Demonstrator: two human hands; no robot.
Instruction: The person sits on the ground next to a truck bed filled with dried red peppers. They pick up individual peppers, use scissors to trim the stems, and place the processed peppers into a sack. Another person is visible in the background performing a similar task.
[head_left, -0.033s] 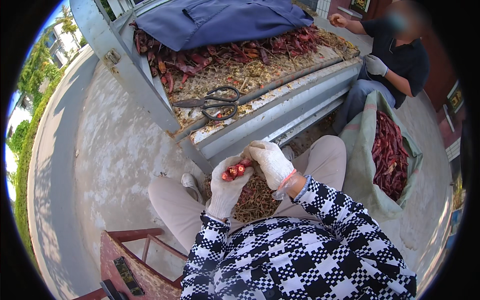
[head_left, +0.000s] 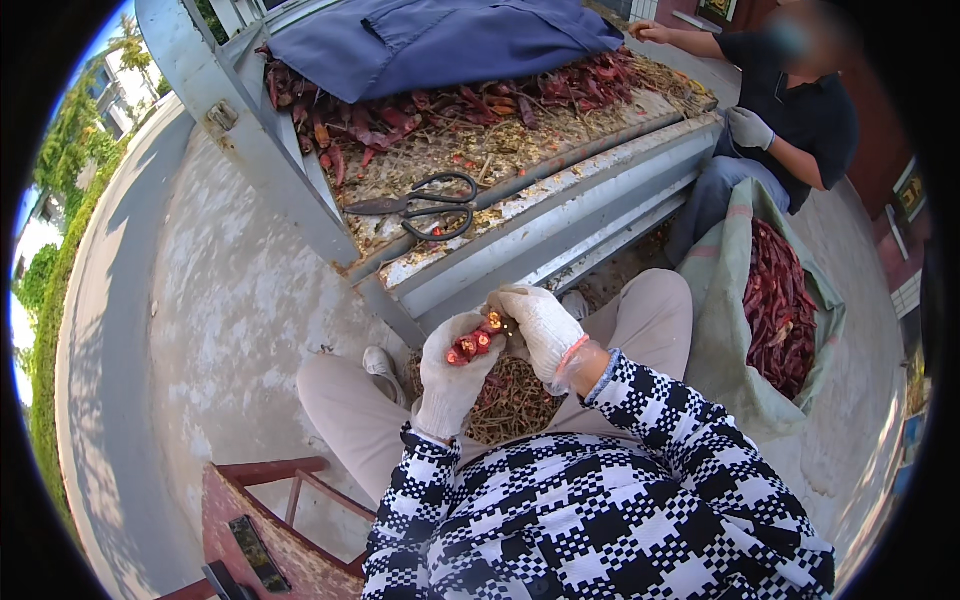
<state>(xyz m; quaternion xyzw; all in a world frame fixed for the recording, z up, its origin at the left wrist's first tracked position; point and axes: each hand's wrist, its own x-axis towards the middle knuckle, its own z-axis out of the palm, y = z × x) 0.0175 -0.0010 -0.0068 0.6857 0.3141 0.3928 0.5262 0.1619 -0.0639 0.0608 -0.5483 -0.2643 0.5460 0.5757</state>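
My left hand [head_left: 452,375], in a white knitted glove, is closed round a small bunch of dried red chillies [head_left: 470,346]. Their broken ends point up, showing pale rings and yellow seeds. My right hand [head_left: 545,325], gloved in white with a pink band at the wrist, is pinched against the far end of the bunch. What its fingertips grip is hidden. Between my knees, under the hands, lies a heap of chilli stems [head_left: 515,400]. Beyond the hands, black-handled scissors [head_left: 425,205] rest on the truck bed's edge.
A metal truck bed [head_left: 560,215] stands ahead, carrying a pile of dried chillies [head_left: 390,120] partly under a blue cloth [head_left: 440,45]. At right, a pale green sack [head_left: 720,310] holds more chillies. A co-worker [head_left: 800,130] sits behind it. A worn reddish wooden frame [head_left: 240,530] is at lower left.
The co-worker's bare hand has moved left toward the pile on the truck bed. More yellow shows on the chilli ends beside my right fingertips. The scissors and sack have stayed put.
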